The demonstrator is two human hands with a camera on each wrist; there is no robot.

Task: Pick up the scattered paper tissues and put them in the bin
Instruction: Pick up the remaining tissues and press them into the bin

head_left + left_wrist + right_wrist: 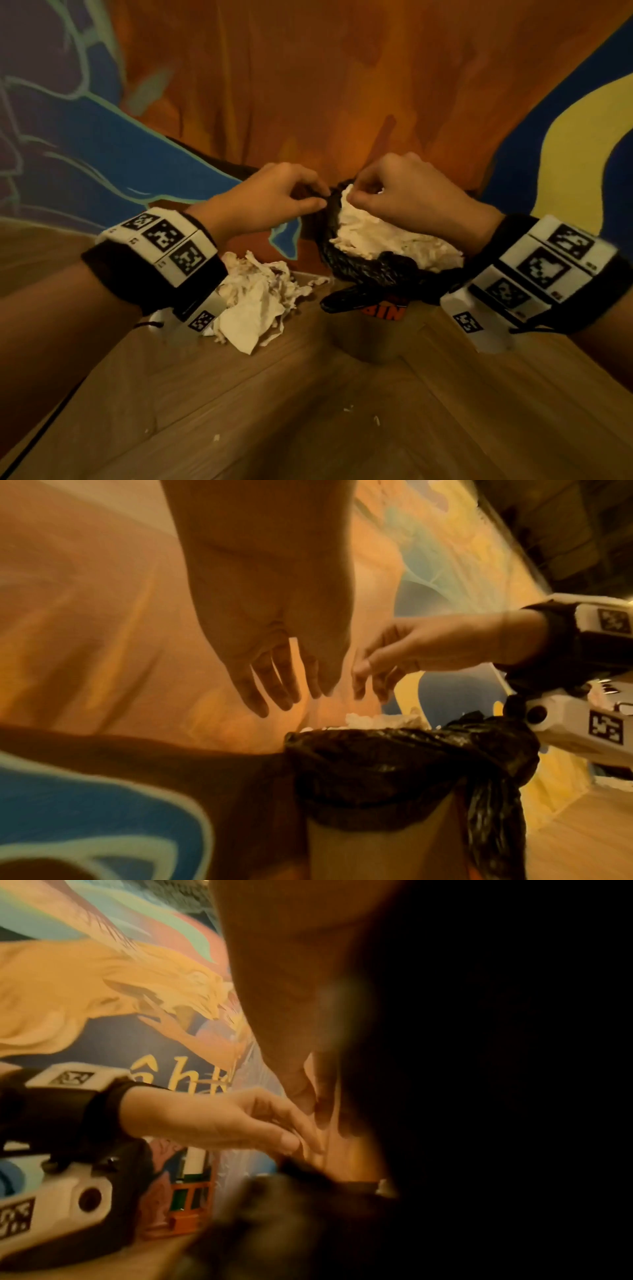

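I've got left grip (274,198) and right grip (411,198) released over the bin (359,274); tissue pile (253,301) lies on the floor (308,411) left of it, nearer left grip.

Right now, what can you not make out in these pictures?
- Head view: the bag hides most of the label on the bin.
- Head view: the left wrist band covers part of the tissues on the floor.
- Right wrist view: the bin is blurred, the right half dark.

Dim warm orange light, soft blur in every view, right wrist view half black, edges bowed.
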